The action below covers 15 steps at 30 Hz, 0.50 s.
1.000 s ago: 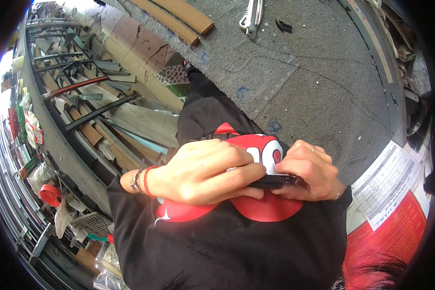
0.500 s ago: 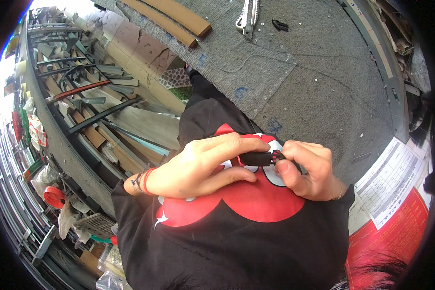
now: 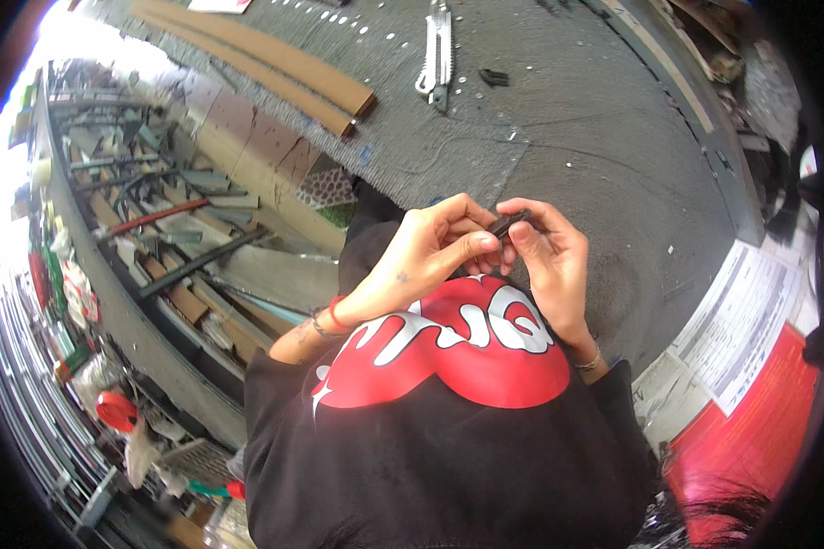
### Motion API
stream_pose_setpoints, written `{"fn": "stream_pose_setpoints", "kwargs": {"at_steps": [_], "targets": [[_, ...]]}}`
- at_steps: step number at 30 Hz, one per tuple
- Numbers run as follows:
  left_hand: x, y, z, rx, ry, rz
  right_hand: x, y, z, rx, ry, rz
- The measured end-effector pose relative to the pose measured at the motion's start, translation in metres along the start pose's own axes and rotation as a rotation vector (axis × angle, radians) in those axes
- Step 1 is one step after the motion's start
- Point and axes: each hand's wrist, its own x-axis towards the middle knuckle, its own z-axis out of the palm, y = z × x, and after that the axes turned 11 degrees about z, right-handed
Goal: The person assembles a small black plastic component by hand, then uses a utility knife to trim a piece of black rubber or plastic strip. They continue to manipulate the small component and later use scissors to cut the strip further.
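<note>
A small black plastic part [image 3: 507,225] is pinched between my two hands, just in front of my chest. My left hand [image 3: 438,245] is closed on its near-left end with thumb and fingers. On the other end, the thumb and fingertips of my right hand [image 3: 553,258] press together. Fingers cover much of the part, so its full shape is hidden. Beyond my hands, a similar small black piece [image 3: 493,78] lies on the grey carpeted worktop [image 3: 604,183]. To its left is a utility knife [image 3: 437,59] with a light-coloured handle.
Two long brown strips [image 3: 275,69] lie at the worktop's far left, and small white bits are scattered about. On the left stands a bin of offcut profiles [image 3: 183,233]. A grey metal rail [image 3: 705,128] edges the right side, with printed paper sheets [image 3: 737,320] nearer me.
Both hands have moved farther from my body, carrying the black part up over the worktop's edge. My left fingers have curled in around it, and the part is turned and more covered.
</note>
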Motion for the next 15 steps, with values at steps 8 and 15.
{"fn": "stream_pose_setpoints", "kwargs": {"at_steps": [8,15], "targets": [[0.066,-0.055,-0.006,0.639,-0.103,0.358,-0.025,0.001,-0.030,-0.618,0.937,-0.488],[0.080,-0.065,-0.030,0.450,-0.162,0.250,0.006,0.013,-0.072,-1.074,0.926,-0.579]]}}
